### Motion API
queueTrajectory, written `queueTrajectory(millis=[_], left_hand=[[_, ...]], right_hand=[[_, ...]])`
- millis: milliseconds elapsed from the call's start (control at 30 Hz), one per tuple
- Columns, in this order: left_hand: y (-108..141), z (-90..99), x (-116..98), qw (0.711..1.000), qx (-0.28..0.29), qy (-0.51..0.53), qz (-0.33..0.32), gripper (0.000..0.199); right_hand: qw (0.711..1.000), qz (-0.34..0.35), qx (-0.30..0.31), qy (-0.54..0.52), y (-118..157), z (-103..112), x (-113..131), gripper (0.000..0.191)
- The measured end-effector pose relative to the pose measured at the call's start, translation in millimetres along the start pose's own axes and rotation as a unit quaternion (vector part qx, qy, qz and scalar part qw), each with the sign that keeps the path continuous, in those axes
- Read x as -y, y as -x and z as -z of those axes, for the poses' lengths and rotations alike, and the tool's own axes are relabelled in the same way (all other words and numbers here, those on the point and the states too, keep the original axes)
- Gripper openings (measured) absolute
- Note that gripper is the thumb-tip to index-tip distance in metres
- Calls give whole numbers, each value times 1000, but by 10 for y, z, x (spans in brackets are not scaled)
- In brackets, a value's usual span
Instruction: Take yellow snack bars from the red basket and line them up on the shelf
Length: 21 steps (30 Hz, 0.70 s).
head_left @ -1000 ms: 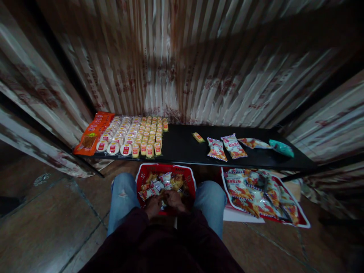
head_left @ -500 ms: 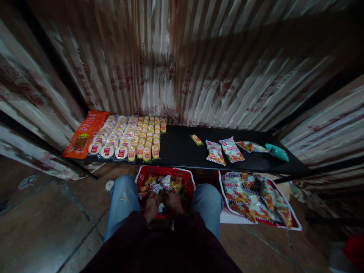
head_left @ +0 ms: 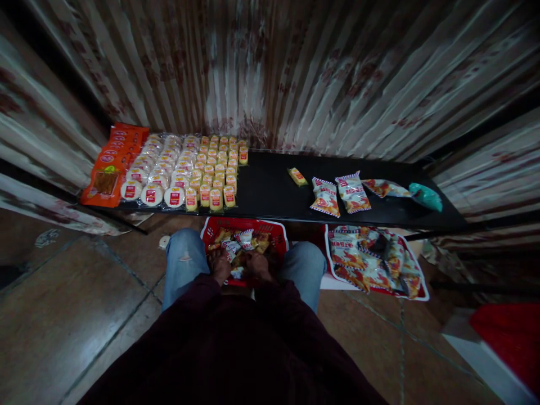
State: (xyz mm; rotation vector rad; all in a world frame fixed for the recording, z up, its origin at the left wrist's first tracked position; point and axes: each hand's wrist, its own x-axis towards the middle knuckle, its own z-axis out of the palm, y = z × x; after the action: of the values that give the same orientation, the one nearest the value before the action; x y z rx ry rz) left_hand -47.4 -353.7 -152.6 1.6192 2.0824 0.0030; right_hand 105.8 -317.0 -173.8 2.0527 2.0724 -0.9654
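Note:
Both hands are down inside a red plastic basket point(head_left: 279, 229) between my knees, among small packaged snacks. My left hand point(head_left: 220, 266) lies on the packets at the basket's left side, its fingers somewhat apart. At the right side, my right hand point(head_left: 257, 264) has its fingers curled in among the packets; whatever it grips is too dark to make out. A white-and-blue striped snack packet point(head_left: 244, 239) lies just beyond the hands. Golden-brown packets point(head_left: 262, 243) are near the basket's right wall.
A black shelf point(head_left: 270, 191) spans the front, with rows of round white packaged cakes point(head_left: 152, 194), small yellow packaged cakes point(head_left: 216, 198), an orange packet point(head_left: 113, 163), snack bags point(head_left: 353, 192) and a green bag point(head_left: 426, 197). Another basket point(head_left: 423, 289) full of snack bags stands right.
The view has tilted downward, so shelf and baskets sit higher in the picture. My hands have moved slightly apart within the basket. A red-topped object shows more at lower right.

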Motion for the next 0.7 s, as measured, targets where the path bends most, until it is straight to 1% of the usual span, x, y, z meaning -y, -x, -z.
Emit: queueTrajectory(millis=[67, 133, 267, 367, 467, 567, 633, 700], left_hand=[[-13, 7, 5, 1000, -1, 3, -9, 57], [-25, -2, 10, 999, -7, 15, -37, 56], [-35, -53, 28, 994, -18, 47, -100, 44], [-33, -82, 38, 991, -27, 69, -112, 35], [-33, -89, 42, 991, -34, 79, -101, 34], [-43, -93, 46, 993, -29, 73, -88, 36], [-54, -102, 50, 993, -25, 69, -90, 36], [-63, -121, 52, 993, -27, 64, -97, 34]], right_hand=[[1000, -10, 4, 1, -3, 10, 6, 31], [1000, -12, 5, 2, 0, 8, 9, 30], [1000, -15, -16, -2, 23, -7, 23, 30], [998, -31, -59, -13, 40, 14, 39, 35], [988, -49, -145, -31, 46, 51, 26, 42], [968, -67, -233, -68, 27, 51, -29, 48], [958, -99, -248, -106, -8, 22, -75, 52], [953, -140, -224, -151, -52, -16, -117, 53]])
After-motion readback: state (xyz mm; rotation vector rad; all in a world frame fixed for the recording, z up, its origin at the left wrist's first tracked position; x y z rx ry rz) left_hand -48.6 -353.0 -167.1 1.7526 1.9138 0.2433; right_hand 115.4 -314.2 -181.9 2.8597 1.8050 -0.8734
